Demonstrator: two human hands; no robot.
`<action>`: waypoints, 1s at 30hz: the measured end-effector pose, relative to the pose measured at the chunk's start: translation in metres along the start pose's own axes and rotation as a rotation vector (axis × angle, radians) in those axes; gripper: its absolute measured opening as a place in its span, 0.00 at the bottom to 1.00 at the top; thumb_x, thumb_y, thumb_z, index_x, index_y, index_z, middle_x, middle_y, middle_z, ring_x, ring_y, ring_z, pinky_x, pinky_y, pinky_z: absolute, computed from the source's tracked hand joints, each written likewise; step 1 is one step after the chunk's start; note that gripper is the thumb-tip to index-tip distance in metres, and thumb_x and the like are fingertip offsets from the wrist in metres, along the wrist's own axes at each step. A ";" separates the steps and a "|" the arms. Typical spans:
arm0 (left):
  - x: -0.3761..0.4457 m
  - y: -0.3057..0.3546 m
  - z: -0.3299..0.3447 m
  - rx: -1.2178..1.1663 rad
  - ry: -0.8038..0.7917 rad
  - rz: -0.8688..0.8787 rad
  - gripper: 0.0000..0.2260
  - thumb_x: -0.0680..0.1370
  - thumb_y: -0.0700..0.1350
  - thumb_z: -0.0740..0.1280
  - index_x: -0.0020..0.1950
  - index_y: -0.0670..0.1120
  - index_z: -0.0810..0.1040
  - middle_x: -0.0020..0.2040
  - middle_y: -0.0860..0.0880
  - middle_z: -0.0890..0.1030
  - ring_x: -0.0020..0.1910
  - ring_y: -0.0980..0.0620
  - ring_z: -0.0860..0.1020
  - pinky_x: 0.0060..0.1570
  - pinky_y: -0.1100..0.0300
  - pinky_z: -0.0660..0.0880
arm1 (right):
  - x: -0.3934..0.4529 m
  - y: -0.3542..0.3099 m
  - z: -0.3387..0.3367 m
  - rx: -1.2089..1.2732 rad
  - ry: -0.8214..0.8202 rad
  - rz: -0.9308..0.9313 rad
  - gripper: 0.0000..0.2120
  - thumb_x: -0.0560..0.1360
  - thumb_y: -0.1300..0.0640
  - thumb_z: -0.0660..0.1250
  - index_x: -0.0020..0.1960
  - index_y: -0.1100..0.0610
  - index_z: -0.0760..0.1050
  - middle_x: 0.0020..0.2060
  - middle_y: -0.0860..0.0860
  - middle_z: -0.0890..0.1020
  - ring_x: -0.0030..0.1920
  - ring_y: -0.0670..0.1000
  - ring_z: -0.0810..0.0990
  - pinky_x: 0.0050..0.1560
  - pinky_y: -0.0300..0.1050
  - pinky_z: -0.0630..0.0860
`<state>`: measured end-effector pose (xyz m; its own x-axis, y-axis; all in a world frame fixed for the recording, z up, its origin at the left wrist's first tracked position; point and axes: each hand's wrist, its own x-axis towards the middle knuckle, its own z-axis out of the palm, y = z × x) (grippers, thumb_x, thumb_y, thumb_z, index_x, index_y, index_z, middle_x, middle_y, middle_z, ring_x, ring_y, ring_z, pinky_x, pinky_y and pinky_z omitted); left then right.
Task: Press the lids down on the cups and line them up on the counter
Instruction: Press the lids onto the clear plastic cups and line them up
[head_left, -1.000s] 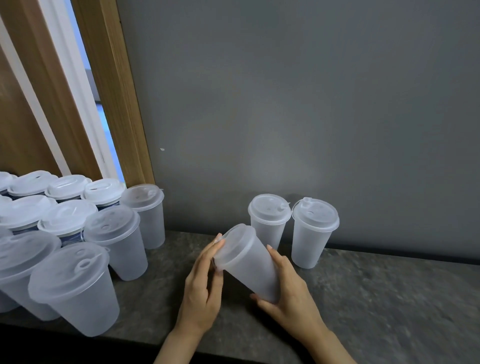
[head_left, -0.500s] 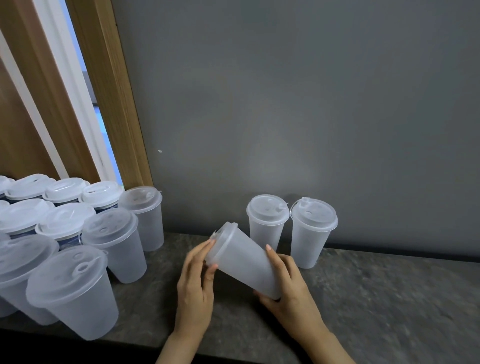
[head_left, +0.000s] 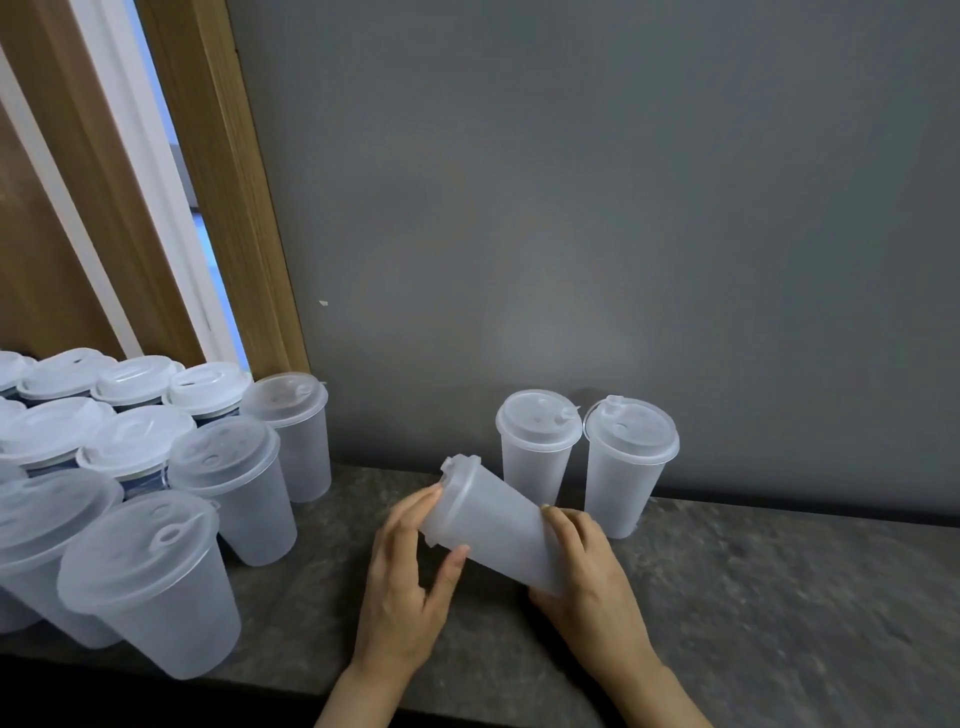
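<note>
Frosted plastic cup (head_left: 498, 525) lay tilted between both hands: left hand (head_left: 402, 587) fingers pinched its lid (head_left: 457, 491), right hand (head_left: 587, 571) clasped its base.

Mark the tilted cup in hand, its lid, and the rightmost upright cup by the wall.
tilted cup (head_left: 506, 535), head view, middle of its frosted side wall
lid (head_left: 451, 499), head view, rim on the cup's upper-left end
rightmost upright cup (head_left: 621, 491), head view, middle of its body
</note>
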<state>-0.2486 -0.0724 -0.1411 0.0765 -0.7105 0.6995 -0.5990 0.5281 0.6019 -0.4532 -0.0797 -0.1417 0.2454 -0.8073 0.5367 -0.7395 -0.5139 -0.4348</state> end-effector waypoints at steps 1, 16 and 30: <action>0.000 0.000 0.000 0.003 0.015 -0.017 0.17 0.80 0.56 0.60 0.68 0.56 0.66 0.66 0.56 0.71 0.65 0.59 0.72 0.61 0.70 0.70 | 0.000 0.000 0.000 -0.021 0.007 -0.017 0.42 0.60 0.60 0.82 0.69 0.55 0.66 0.58 0.52 0.77 0.52 0.54 0.79 0.45 0.48 0.82; -0.001 0.005 0.000 -0.091 0.031 -0.105 0.18 0.80 0.54 0.59 0.68 0.68 0.60 0.65 0.66 0.70 0.64 0.63 0.72 0.57 0.73 0.71 | -0.001 0.002 0.000 0.033 0.024 -0.105 0.45 0.67 0.54 0.80 0.76 0.47 0.58 0.64 0.50 0.75 0.59 0.51 0.77 0.54 0.46 0.80; 0.000 -0.002 0.002 -0.080 0.086 -0.182 0.13 0.81 0.47 0.56 0.63 0.61 0.66 0.55 0.63 0.74 0.57 0.67 0.74 0.45 0.77 0.72 | -0.003 -0.004 -0.004 0.128 -0.048 -0.105 0.38 0.72 0.44 0.72 0.77 0.41 0.57 0.68 0.44 0.67 0.65 0.42 0.71 0.63 0.30 0.68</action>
<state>-0.2486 -0.0746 -0.1432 0.2473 -0.7568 0.6050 -0.5040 0.4328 0.7474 -0.4533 -0.0744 -0.1384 0.3492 -0.7586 0.5501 -0.6229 -0.6265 -0.4685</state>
